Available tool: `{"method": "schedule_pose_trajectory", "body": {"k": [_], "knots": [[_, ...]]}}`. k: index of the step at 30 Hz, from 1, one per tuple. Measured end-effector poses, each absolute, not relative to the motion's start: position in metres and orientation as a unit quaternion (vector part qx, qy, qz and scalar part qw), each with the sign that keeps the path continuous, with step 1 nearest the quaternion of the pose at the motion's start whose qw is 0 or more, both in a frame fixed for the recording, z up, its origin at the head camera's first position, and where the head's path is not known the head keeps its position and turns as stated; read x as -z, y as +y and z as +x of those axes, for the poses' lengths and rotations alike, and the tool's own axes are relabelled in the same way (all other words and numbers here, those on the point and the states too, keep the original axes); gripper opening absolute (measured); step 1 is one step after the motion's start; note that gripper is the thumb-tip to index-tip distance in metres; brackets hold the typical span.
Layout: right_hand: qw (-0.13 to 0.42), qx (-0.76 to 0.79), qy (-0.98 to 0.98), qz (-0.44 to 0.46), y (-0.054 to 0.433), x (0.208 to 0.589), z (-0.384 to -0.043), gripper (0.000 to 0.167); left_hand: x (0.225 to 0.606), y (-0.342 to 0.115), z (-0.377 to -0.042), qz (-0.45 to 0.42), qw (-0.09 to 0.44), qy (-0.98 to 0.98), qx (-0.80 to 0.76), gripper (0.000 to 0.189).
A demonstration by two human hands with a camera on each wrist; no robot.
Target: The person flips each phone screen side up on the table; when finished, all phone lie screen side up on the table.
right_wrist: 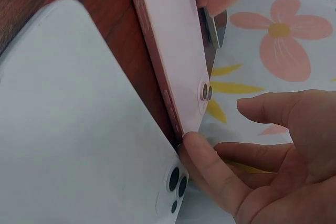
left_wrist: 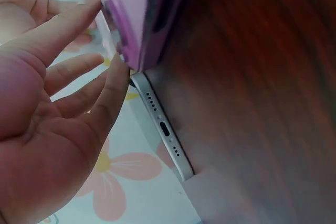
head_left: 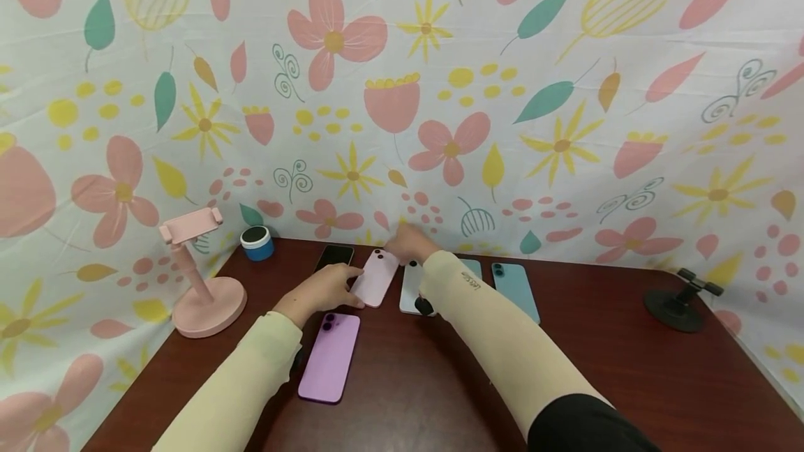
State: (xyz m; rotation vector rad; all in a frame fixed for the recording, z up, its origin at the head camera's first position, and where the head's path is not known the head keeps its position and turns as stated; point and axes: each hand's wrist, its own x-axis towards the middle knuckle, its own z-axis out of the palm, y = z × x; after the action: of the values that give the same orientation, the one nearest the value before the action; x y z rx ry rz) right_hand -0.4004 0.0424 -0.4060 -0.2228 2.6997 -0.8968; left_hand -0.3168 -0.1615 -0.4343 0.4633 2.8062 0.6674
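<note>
A light pink phone (head_left: pixel 375 281) lies back up on the table between my two hands. My left hand (head_left: pixel 326 288) touches its left side, with finger and thumb spread along the edge. At its top right corner is my right hand (head_left: pixel 411 244); in the right wrist view the index finger meets the corner, while the thumb stands apart. Close to the right hand lies a white phone (right_wrist: pixel 84 108), its lenses near the fingers. A purple phone (head_left: pixel 331 361) is in front of the left hand. Behind that hand lies a phone with a dark screen (head_left: pixel 335 255), partly covered.
Farther right are a light blue phone (head_left: pixel 518 290) and another bluish phone (head_left: pixel 472 268), mostly hidden by my right sleeve. A pink phone stand (head_left: pixel 210 305) and a blue jar (head_left: pixel 257 244) stand at left, a black stand (head_left: pixel 675 309) at right. Flowered cloth (head_left: pixel 440 89) hangs behind the table.
</note>
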Motion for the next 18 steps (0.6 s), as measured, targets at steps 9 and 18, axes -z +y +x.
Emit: {"method": "schedule_pose_trajectory", "body": {"k": [9, 18], "knots": [[0.132, 0.272, 0.95, -0.084, 0.031, 0.412, -0.4, 0.015, 0.437, -0.161, -0.316, 0.176, 0.092, 0.958, -0.208, 0.062], [0.133, 0.228, 0.961, -0.089, 0.023, 0.418, -0.41, 0.026, 0.441, -0.16, -0.318, 0.183, 0.081, 0.964, -0.176, 0.057]]}}
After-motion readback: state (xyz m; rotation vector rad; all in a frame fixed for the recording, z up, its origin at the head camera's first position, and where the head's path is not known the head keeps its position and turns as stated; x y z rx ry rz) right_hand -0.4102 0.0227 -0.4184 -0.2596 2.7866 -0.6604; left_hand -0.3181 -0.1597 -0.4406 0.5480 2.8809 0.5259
